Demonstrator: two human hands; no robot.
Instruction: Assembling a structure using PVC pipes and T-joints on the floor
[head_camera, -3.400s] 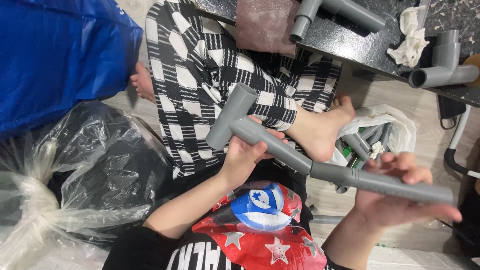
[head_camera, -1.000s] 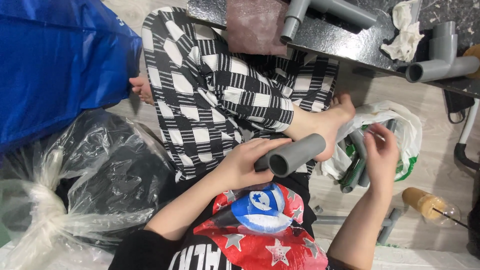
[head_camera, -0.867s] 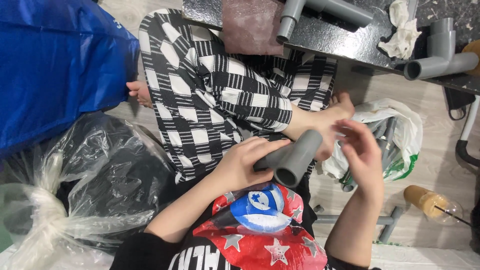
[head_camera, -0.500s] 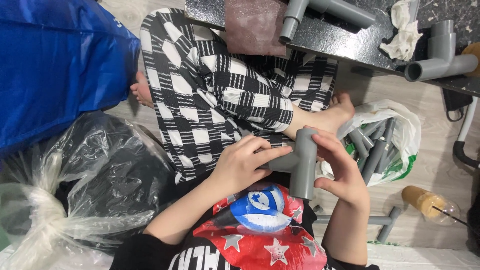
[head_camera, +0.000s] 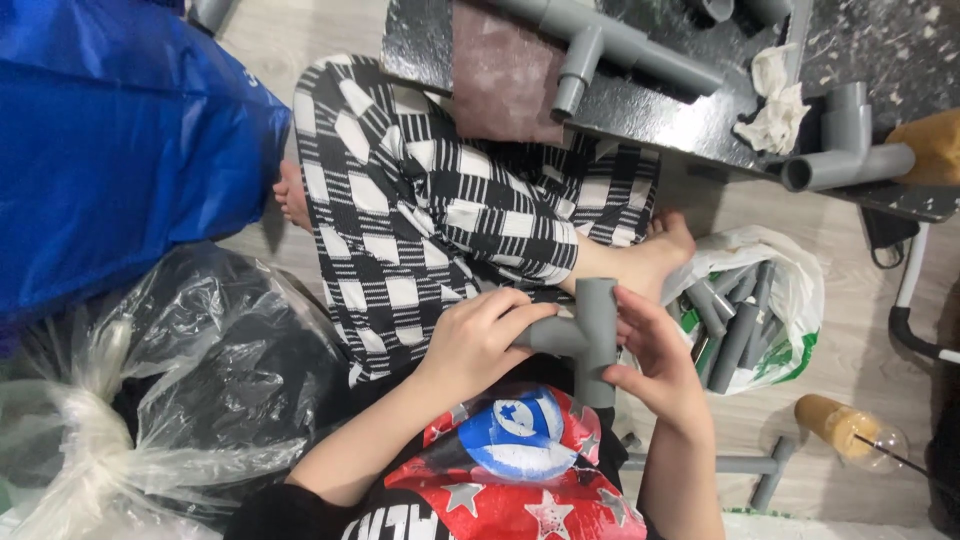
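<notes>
Both my hands hold a grey plastic T-shaped pipe fitting (head_camera: 585, 335) over my lap. My left hand (head_camera: 480, 340) grips its side branch from the left. My right hand (head_camera: 655, 365) wraps the upright part from the right, fingers curled around it. Below the fitting lies my red, blue and black printed shirt (head_camera: 500, 470). My crossed legs in black-and-white checked trousers (head_camera: 420, 220) stretch away from me, with a bare foot (head_camera: 650, 255) just beyond the fitting.
A white plastic bag of grey pipe pieces (head_camera: 745, 310) lies right of my foot. A dark board (head_camera: 640, 70) ahead carries joined grey pipes, a rag and sandpaper. A blue bag (head_camera: 110, 150) and clear bag (head_camera: 150, 400) fill the left. A drink cup (head_camera: 850, 430) lies at right.
The long pipe assembly I held is gone. My right hand went to the bag of pieces, then came back, and the grey fitting turned upright between both hands.
</notes>
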